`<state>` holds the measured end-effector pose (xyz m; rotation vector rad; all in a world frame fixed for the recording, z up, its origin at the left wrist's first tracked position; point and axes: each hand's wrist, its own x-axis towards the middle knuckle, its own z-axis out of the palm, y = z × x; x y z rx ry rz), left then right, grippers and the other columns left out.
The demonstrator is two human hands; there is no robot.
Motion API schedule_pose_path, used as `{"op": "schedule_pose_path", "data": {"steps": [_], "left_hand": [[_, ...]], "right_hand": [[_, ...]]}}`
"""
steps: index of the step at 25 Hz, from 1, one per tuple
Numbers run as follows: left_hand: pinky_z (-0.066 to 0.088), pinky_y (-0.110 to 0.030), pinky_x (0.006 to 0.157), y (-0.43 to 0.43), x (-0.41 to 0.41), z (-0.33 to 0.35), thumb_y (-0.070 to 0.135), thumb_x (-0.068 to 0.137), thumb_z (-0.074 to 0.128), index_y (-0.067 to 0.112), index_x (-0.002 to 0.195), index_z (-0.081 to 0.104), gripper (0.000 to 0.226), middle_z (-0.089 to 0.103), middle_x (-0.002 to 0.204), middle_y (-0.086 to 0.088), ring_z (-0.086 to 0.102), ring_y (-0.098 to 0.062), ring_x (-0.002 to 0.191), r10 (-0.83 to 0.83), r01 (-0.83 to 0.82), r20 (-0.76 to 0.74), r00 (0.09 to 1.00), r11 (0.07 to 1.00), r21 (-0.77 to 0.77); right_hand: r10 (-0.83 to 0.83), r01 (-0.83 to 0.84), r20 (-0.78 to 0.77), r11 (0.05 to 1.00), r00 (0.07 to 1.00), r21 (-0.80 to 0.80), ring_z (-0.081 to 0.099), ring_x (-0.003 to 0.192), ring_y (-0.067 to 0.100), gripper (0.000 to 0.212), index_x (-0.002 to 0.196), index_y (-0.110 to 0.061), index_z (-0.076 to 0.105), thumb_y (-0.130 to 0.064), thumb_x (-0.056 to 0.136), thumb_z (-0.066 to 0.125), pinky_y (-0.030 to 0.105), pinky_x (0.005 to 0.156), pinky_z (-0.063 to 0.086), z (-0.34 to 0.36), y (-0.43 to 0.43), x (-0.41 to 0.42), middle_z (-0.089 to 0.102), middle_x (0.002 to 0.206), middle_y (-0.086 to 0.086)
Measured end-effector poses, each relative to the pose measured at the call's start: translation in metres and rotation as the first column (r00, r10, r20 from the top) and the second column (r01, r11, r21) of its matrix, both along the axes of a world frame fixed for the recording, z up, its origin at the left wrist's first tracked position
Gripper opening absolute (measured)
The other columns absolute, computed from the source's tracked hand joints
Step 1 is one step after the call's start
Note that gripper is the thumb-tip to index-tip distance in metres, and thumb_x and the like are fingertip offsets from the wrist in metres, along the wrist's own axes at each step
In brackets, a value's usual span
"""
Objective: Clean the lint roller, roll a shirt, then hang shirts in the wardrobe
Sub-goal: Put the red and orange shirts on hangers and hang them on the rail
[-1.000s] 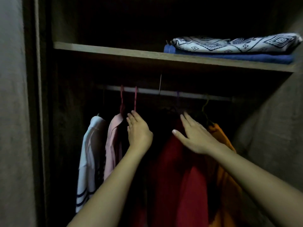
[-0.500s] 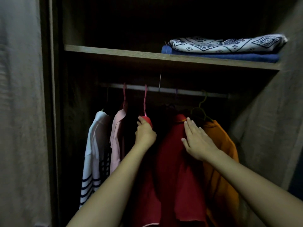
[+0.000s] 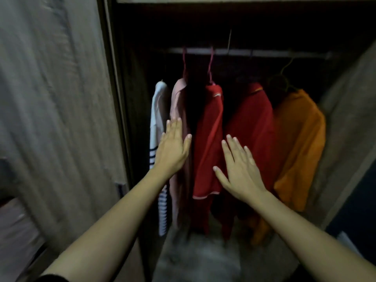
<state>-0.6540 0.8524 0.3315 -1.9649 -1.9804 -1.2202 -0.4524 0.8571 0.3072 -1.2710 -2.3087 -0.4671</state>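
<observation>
Several shirts hang from the wardrobe rail (image 3: 264, 52): a white striped shirt (image 3: 157, 110), a pink shirt (image 3: 178, 102), a red shirt (image 3: 209, 139), a second red shirt (image 3: 252, 123) and an orange shirt (image 3: 299, 139). My left hand (image 3: 173, 149) is open and flat in front of the pink shirt, holding nothing. My right hand (image 3: 238, 167) is open with fingers spread in front of the second red shirt, below its shoulder. No lint roller is in view.
The wardrobe door panel (image 3: 61, 98) stands at the left, and its side wall (image 3: 350, 119) at the right. The wardrobe floor (image 3: 203, 257) lies below the hems. A shelf edge (image 3: 223, 0) runs along the top.
Both hands have dropped from the hanger tops to mid-shirt height and opened flat. The view has tilted down, so the shelf with folded cloths is out of sight. The red shirts hang apart.
</observation>
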Motion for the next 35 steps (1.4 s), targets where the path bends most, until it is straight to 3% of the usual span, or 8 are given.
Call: {"op": "schedule_pose_path", "data": {"steps": [4,10,14,17,20,25,30,35], "left_hand": [[0.008,-0.039,0.117,-0.059,-0.045,-0.054,0.037,0.099,0.03,0.011,0.149,0.008,0.061,0.003,0.159,-0.007,-0.002,-0.02,0.146,0.048,-0.064,-0.107,0.993,0.987,-0.146],[0.016,-0.042,0.115,-0.1,-0.138,-0.119,0.046,0.091,0.019,0.008,0.147,0.02,0.068,0.014,0.157,-0.011,0.007,-0.024,0.146,0.05,-0.133,-0.346,0.937,0.966,-0.221],[0.017,-0.04,0.113,-0.088,-0.205,-0.127,0.041,0.094,0.023,0.007,0.146,0.022,0.062,0.018,0.155,-0.012,0.006,-0.021,0.142,0.028,-0.136,-0.487,0.873,0.973,-0.188],[0.029,-0.045,0.109,-0.066,-0.251,-0.116,0.038,0.094,0.029,0.006,0.142,0.032,0.058,0.032,0.15,-0.013,0.017,-0.023,0.138,-0.02,-0.061,-0.658,0.752,0.993,-0.101],[0.029,-0.039,0.11,-0.043,-0.279,-0.107,0.035,0.093,0.032,0.008,0.141,0.035,0.056,0.035,0.149,-0.012,0.022,-0.023,0.138,-0.059,0.079,-0.789,0.612,0.997,-0.013],[0.014,-0.035,0.113,-0.028,-0.294,-0.11,0.034,0.092,0.034,0.011,0.143,0.03,0.056,0.021,0.151,-0.006,0.022,-0.021,0.141,-0.064,0.219,-0.853,0.518,0.974,0.059],[0.006,-0.037,0.115,-0.019,-0.303,-0.104,0.032,0.093,0.032,0.016,0.147,0.022,0.057,0.018,0.153,-0.002,0.011,-0.017,0.145,-0.084,0.315,-0.9,0.428,0.947,0.062],[0.0,-0.037,0.116,0.006,-0.287,-0.096,0.031,0.096,0.024,0.019,0.149,0.016,0.055,-0.006,0.158,0.002,0.001,-0.012,0.146,-0.126,0.457,-0.945,0.303,0.889,0.028]], "right_hand": [[0.072,-0.068,0.035,0.99,0.997,-0.123,0.035,0.137,0.028,0.071,0.139,-0.003,0.038,-0.048,0.084,0.036,0.037,0.114,0.017,-0.07,-0.041,-0.049,0.037,0.148,0.016],[0.198,-0.161,0.099,0.941,0.975,-0.297,0.052,0.125,0.028,0.068,0.128,-0.004,0.053,-0.047,0.078,0.038,0.038,0.105,0.023,-0.142,-0.078,-0.149,0.054,0.135,0.016],[0.252,-0.176,0.221,0.933,0.942,-0.315,0.055,0.122,0.023,0.066,0.124,-0.008,0.059,-0.05,0.074,0.055,0.037,0.103,0.025,-0.168,-0.073,-0.221,0.06,0.13,0.01],[0.289,-0.153,0.391,0.927,0.874,-0.343,0.056,0.121,0.02,0.074,0.123,-0.01,0.061,-0.055,0.065,0.07,0.036,0.104,0.023,-0.18,-0.057,-0.267,0.063,0.126,0.007],[0.242,-0.08,0.531,0.948,0.812,-0.31,0.055,0.121,0.02,0.068,0.123,-0.01,0.061,-0.053,0.07,0.065,0.039,0.111,0.025,-0.185,-0.043,-0.299,0.065,0.123,0.006],[0.236,-0.227,0.751,0.967,0.617,-0.117,0.022,0.14,0.032,0.051,0.143,0.0,0.02,-0.023,0.099,0.027,0.043,0.119,0.006,-0.183,-0.024,-0.315,0.031,0.148,0.016],[0.171,-0.232,0.836,0.971,0.521,-0.054,0.038,0.125,0.029,0.045,0.135,-0.007,0.042,-0.027,0.095,0.041,0.041,0.112,0.026,-0.181,-0.017,-0.322,0.045,0.134,0.013],[0.157,-0.229,0.874,0.972,0.46,-0.054,0.046,0.115,0.022,0.04,0.132,-0.01,0.048,-0.022,0.095,0.037,0.033,0.101,0.038,-0.182,-0.016,-0.287,0.049,0.129,0.006]]}}
